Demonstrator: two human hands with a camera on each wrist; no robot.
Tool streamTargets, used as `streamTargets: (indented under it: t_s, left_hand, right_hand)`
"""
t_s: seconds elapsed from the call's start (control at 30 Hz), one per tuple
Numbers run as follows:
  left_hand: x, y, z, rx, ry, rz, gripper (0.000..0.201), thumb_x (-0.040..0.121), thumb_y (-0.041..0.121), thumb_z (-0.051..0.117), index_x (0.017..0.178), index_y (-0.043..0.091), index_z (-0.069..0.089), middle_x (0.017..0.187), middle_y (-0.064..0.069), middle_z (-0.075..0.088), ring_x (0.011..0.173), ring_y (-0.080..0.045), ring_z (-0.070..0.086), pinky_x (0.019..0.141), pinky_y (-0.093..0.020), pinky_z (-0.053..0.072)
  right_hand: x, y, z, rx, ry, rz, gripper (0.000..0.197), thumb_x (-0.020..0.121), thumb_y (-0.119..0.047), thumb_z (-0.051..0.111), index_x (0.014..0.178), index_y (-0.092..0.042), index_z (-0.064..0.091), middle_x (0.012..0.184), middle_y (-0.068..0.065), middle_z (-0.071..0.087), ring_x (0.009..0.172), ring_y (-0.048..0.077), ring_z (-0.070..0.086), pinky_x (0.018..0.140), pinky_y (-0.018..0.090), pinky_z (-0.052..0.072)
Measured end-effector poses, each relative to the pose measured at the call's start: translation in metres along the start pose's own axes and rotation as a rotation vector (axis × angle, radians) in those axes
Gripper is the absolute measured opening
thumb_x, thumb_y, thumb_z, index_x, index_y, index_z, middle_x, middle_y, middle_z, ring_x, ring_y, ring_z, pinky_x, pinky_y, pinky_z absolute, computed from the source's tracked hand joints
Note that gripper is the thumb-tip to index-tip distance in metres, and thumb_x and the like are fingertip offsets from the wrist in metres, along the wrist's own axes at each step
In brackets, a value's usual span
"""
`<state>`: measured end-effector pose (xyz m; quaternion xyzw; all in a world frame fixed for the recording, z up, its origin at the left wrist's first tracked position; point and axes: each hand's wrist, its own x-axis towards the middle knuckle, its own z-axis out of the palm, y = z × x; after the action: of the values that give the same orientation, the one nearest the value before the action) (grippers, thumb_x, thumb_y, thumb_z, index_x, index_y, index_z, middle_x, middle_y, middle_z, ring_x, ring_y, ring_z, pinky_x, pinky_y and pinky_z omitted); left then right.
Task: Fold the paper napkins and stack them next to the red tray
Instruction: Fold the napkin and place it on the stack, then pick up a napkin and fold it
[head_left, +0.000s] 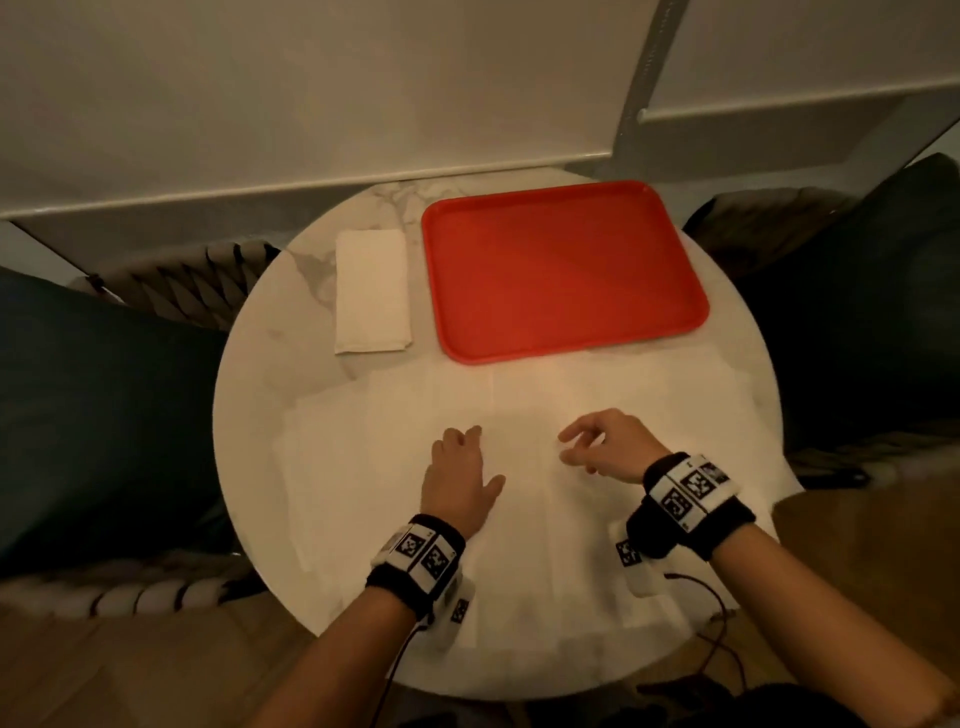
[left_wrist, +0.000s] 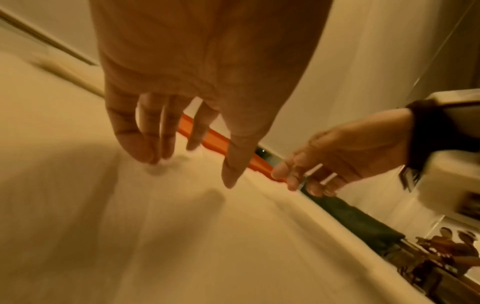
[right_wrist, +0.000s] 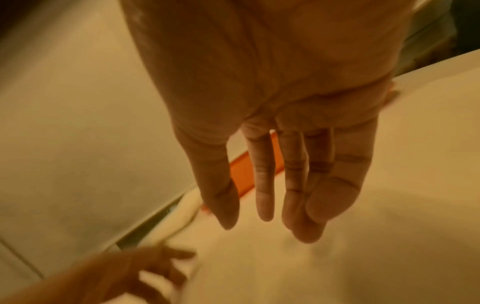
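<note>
Unfolded napkins (head_left: 519, 415) spread flat across the near half of the round bench (head_left: 270, 364), right under both hands, overlapping so individual edges are hard to pick out. Left hand (head_left: 460, 475) low over the sheets just left of centre, fingers relaxed and loosely spread; fingertips (left_wrist: 153, 158) pointing down and seemingly brushing the paper in the left wrist view, though blur makes contact hard to call. Right hand (head_left: 605, 441) just beside it on the right, hovering slightly above the paper, fingers loosely curved, gripping nothing. Same story in the right wrist view: fingers (right_wrist: 265, 185) hanging down, slightly apart, paper below.

Folded napkin stack (head_left: 371, 291) sitting far left on the bench, a tall narrow rectangle, well apart from the hands and just beside the left edge of the red tray (head_left: 566, 270).

Materials: thin matte white paper with faint crease lines; smooth red plastic tray, rounded corners, raised rim; pale marble-look benchtop with grey veining. Black wrist straps (head_left: 415, 558) with black-and-white square markers on both arms.
</note>
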<state>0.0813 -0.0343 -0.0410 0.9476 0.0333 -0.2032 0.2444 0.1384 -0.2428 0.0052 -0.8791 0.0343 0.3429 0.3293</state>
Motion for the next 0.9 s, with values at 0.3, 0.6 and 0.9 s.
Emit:
streamTargets:
  t_s: [0.3, 0.6, 0.9]
  left_hand:
    - [0.016, 0.023, 0.011, 0.066, 0.169, -0.020, 0.053, 0.088, 0.039, 0.064, 0.132, 0.014, 0.047, 0.124, -0.010, 0.041, 0.115, -0.026, 0.039, 0.092, -0.037, 0.044]
    - [0.057, 0.054, 0.017, -0.316, 0.121, -0.037, 0.030, 0.087, 0.035, 0.068, 0.099, 0.008, 0.062, 0.093, -0.009, 0.062, 0.088, -0.025, 0.057, 0.078, -0.034, 0.046]
    - [0.038, 0.093, -0.003, -0.612, 0.152, 0.093, 0.017, 0.086, 0.016, 0.069, 0.076, 0.005, 0.061, 0.069, -0.009, 0.067, 0.064, -0.023, 0.065, 0.066, -0.032, 0.052]
  right_hand:
    - [-0.011, 0.063, 0.051, -0.089, 0.085, -0.121, 0.047, 0.076, -0.022, 0.073, 0.116, -0.024, 0.050, 0.104, -0.001, 0.042, 0.084, 0.011, 0.045, 0.077, 0.023, 0.040]
    - [-0.007, 0.072, 0.051, -0.061, 0.095, -0.182, 0.049, 0.075, -0.022, 0.073, 0.119, -0.022, 0.049, 0.103, -0.004, 0.037, 0.084, 0.012, 0.042, 0.079, 0.025, 0.040]
    - [-0.030, 0.058, 0.023, 0.154, 0.304, -0.208, 0.053, 0.071, -0.057, 0.073, 0.110, -0.028, 0.051, 0.102, -0.006, 0.050, 0.079, 0.009, 0.053, 0.075, 0.027, 0.049]
